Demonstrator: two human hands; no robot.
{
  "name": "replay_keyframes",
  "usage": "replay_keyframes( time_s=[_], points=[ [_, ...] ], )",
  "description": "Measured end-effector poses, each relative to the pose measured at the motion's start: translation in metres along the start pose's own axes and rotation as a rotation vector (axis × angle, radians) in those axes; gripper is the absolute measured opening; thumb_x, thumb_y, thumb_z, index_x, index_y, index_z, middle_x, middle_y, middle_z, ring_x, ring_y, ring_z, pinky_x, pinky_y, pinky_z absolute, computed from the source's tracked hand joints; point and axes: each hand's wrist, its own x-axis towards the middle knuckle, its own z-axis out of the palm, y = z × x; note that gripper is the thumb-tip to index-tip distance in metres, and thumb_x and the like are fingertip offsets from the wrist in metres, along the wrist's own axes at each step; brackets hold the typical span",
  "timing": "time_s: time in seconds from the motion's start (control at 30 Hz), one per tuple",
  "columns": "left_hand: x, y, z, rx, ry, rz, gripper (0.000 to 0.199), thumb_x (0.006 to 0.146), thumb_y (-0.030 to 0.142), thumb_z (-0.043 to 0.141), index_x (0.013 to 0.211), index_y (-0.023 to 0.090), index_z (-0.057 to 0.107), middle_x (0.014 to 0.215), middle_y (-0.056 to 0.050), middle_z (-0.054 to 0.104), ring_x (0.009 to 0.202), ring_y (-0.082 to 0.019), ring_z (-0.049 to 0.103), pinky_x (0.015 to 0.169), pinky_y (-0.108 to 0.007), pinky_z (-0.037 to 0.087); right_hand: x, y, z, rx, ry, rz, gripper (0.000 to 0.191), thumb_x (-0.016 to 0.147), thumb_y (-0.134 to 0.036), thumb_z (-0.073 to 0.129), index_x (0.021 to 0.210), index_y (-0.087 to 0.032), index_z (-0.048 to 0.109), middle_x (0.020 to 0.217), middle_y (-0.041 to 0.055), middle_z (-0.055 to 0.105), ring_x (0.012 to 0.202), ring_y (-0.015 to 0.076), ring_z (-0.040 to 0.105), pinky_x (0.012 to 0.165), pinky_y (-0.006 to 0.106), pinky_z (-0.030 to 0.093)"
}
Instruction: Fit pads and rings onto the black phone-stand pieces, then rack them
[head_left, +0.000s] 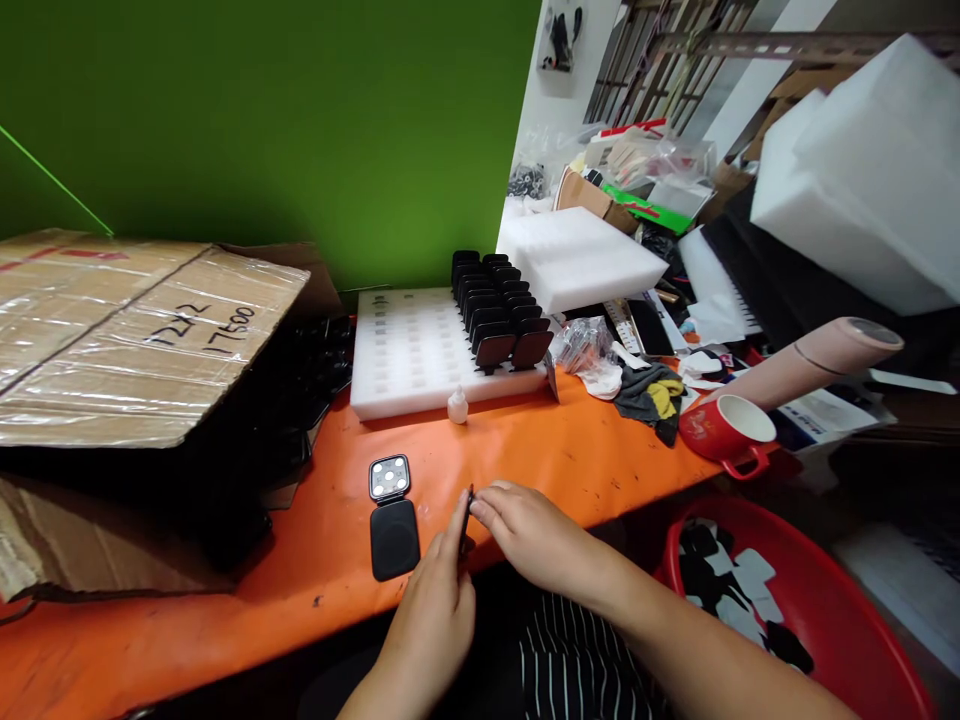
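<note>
My left hand (442, 600) is closed on a thin black piece (466, 522), held edge-on at the front edge of the orange table. From the right, my right hand (517, 525) pinches the top of the same piece with thumb and fingers. To the left of my hands, an unfolded black device lies on the table, with a small plate (390, 478) bearing several white dots and a dark square pad (394, 540) below it. A small white bottle (457, 406) stands beyond my hands, before a white foam block (405, 385) with rows of upright black pieces (495, 350).
At the left sits an open cardboard box (135, 340) of black items. On the right are a grey-yellow cloth (651, 400), a red mug (726, 432) and a pink tumbler (817, 362). A red basin (840, 620) with black and white pieces is at lower right.
</note>
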Motion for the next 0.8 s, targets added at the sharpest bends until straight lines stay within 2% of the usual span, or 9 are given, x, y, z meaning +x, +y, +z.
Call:
replay_keyframes(
  time_s=[0.1, 0.23, 0.37, 0.43, 0.5, 0.6, 0.73, 0.8],
  points=[
    [-0.005, 0.004, -0.002, 0.094, 0.022, 0.052, 0.058, 0.078, 0.012, 0.046, 0.134, 0.026, 0.046, 0.118, -0.010, 0.063, 0.106, -0.027, 0.059, 0.092, -0.039, 0.043, -0.004, 0.002, -0.001, 0.062, -0.025, 0.007, 0.025, 0.091, -0.028, 0.045, 0.073, -0.017, 0.058, 0.074, 0.0019, 0.058, 0.069, 0.0133, 0.051, 0.064, 0.025, 0.037],
    [-0.006, 0.009, -0.002, 0.081, 0.021, 0.026, 0.047, 0.082, 0.025, 0.052, 0.129, 0.027, 0.052, 0.114, -0.009, 0.067, 0.102, -0.030, 0.063, 0.086, -0.039, 0.047, -0.007, 0.009, 0.009, 0.237, 0.048, 0.074, 0.031, 0.087, -0.034, 0.050, 0.062, -0.016, 0.054, 0.065, -0.0007, 0.055, 0.063, 0.0114, 0.048, 0.059, 0.024, 0.035],
    [0.004, 0.010, -0.004, -0.236, 0.043, -0.036, 0.037, 0.083, 0.038, 0.056, 0.117, 0.023, 0.061, 0.107, -0.009, 0.070, 0.098, -0.028, 0.065, 0.085, -0.037, 0.049, -0.005, 0.015, 0.020, 0.627, -0.029, 0.113, 0.041, 0.084, -0.054, 0.047, 0.071, -0.017, 0.056, 0.059, -0.0029, 0.050, 0.053, 0.0095, 0.045, 0.054, 0.023, 0.035],
    [0.009, 0.010, -0.007, -0.429, 0.079, -0.085, 0.037, 0.081, 0.042, 0.057, 0.109, 0.019, 0.064, 0.103, -0.010, 0.070, 0.094, -0.028, 0.066, 0.083, -0.037, 0.050, -0.004, 0.015, 0.023, 0.805, -0.071, 0.192, 0.048, 0.082, -0.064, 0.043, 0.076, -0.017, 0.054, 0.052, -0.0061, 0.043, 0.043, 0.0072, 0.035, 0.046, 0.022, 0.031],
    [0.011, 0.011, -0.010, -0.487, 0.111, -0.101, 0.037, 0.079, 0.040, 0.059, 0.107, 0.016, 0.065, 0.101, -0.010, 0.071, 0.096, -0.028, 0.065, 0.087, -0.039, 0.049, -0.003, 0.014, 0.024, 0.871, -0.078, 0.275, 0.050, 0.080, -0.066, 0.042, 0.078, -0.017, 0.052, 0.052, -0.0071, 0.041, 0.040, 0.0061, 0.029, 0.041, 0.021, 0.024],
    [0.008, 0.014, -0.016, -0.337, 0.135, -0.007, 0.032, 0.078, 0.030, 0.060, 0.107, 0.020, 0.068, 0.107, -0.007, 0.069, 0.106, -0.027, 0.060, 0.096, -0.039, 0.043, -0.004, 0.011, 0.020, 0.789, -0.110, 0.278, 0.046, 0.082, -0.062, 0.043, 0.071, -0.018, 0.049, 0.057, -0.0047, 0.044, 0.044, 0.0067, 0.033, 0.042, 0.021, 0.024],
    [0.000, 0.017, -0.021, -0.002, 0.131, 0.156, 0.035, 0.078, 0.018, 0.055, 0.110, 0.027, 0.067, 0.111, -0.004, 0.068, 0.103, -0.025, 0.062, 0.094, -0.037, 0.046, -0.008, 0.009, 0.015, 0.569, -0.119, 0.189, 0.039, 0.086, -0.050, 0.045, 0.063, -0.018, 0.046, 0.057, -0.0039, 0.042, 0.052, 0.0085, 0.037, 0.048, 0.022, 0.029],
    [-0.003, 0.017, -0.024, 0.127, 0.107, 0.223, 0.039, 0.078, 0.014, 0.053, 0.112, 0.028, 0.065, 0.111, -0.003, 0.068, 0.102, -0.024, 0.062, 0.092, -0.035, 0.047, -0.011, 0.010, 0.014, 0.638, -0.164, 0.252, 0.035, 0.083, -0.047, 0.048, 0.063, -0.018, 0.045, 0.057, -0.0043, 0.042, 0.050, 0.0079, 0.036, 0.046, 0.021, 0.027]
  ],
)
